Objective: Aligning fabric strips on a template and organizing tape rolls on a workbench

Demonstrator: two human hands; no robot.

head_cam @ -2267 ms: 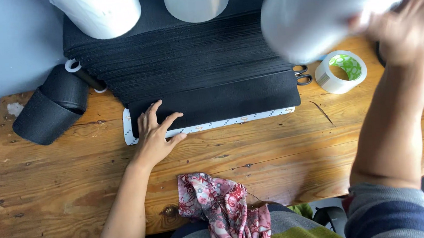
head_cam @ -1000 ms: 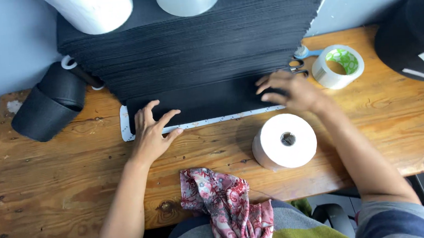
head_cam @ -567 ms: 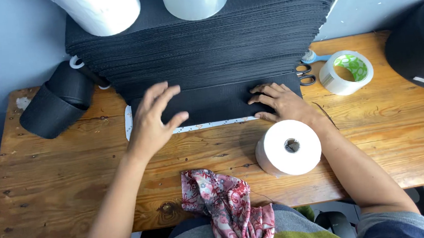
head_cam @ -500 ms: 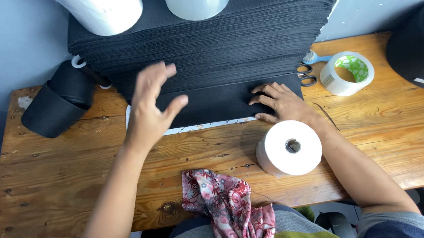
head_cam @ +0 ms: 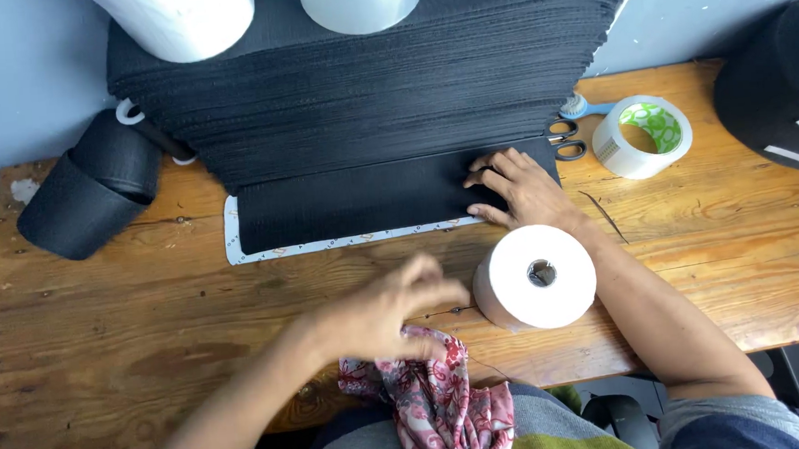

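Note:
My right hand (head_cam: 521, 188) rests flat, fingers spread, on the near right corner of the lowest black sheet (head_cam: 351, 200) of a tall black stack (head_cam: 362, 86). That sheet lies over a white strip (head_cam: 345, 243) along its front edge. My left hand (head_cam: 382, 315), blurred by motion, hovers over the table's front edge, just above a red patterned cloth (head_cam: 430, 396) on my lap. Whether it grips the cloth is unclear. A white tape roll (head_cam: 534, 278) stands on the wood table (head_cam: 126, 337) by my right wrist.
Scissors (head_cam: 567, 142) and a clear tape roll with a green core (head_cam: 642, 135) lie at the right. Black fabric rolls (head_cam: 87, 185) sit at the left, a big black roll (head_cam: 783, 85) at the far right. Two white rolls (head_cam: 188, 14) stand atop the stack.
My left hand lifted off the black sheet and swung back toward me, down to the patterned cloth. My right hand set the white roll on the table and stays on the sheet.

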